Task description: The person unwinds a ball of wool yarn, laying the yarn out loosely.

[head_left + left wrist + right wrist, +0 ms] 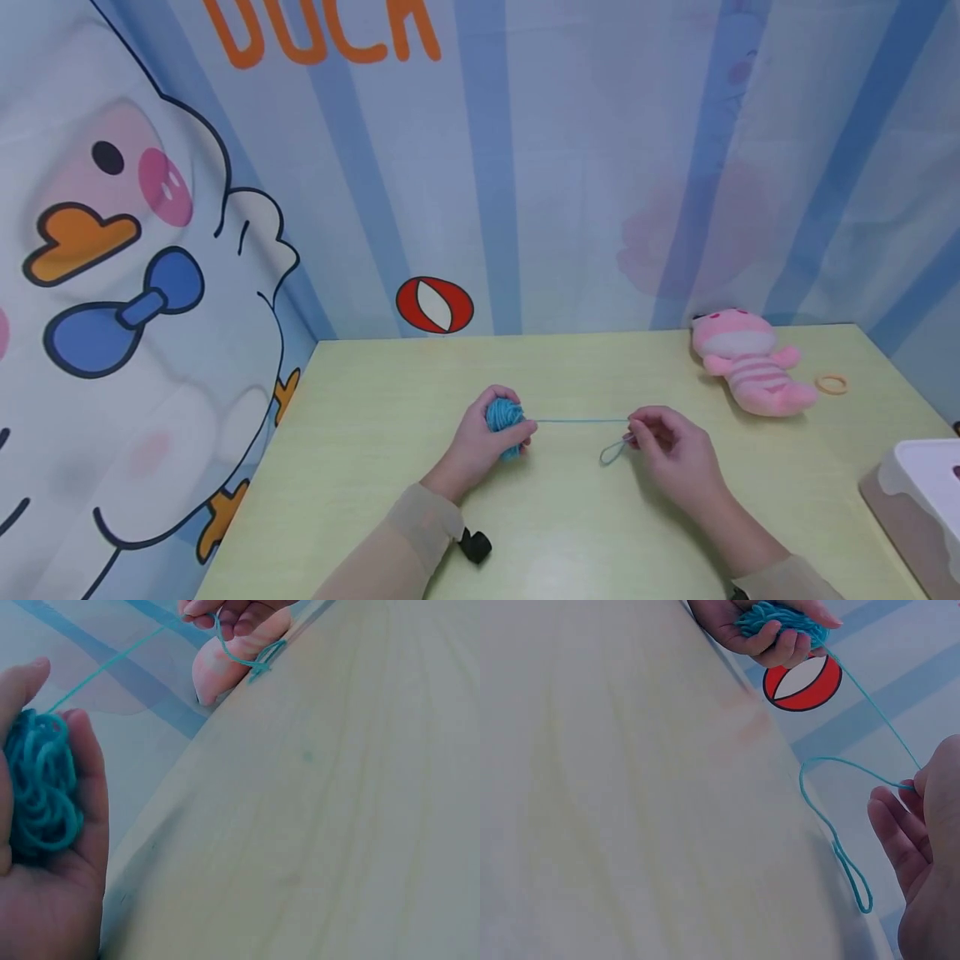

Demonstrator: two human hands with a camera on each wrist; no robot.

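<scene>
A ball of blue yarn (pixel 504 414) sits in my left hand (pixel 480 437), its fingers and thumb curled round it above the table. From the ball a taut strand (pixel 577 421) runs across to my right hand (pixel 678 454), which pinches it between thumb and forefinger. Below those fingertips dangles a loose looped end of yarn (pixel 612 452). In the left wrist view the wound loops of the yarn ball (pixel 43 787) show between thumb and fingers. The right wrist view has the hanging yarn tail (pixel 840 851) under the right hand (pixel 922 832).
A pink striped plush toy (pixel 753 367) lies at the back right of the table (pixel 360 500), with an orange ring (pixel 831 384) beside it. At the right edge stands a white-topped box (pixel 915 500). A printed curtain (pixel 570 167) hangs behind the table.
</scene>
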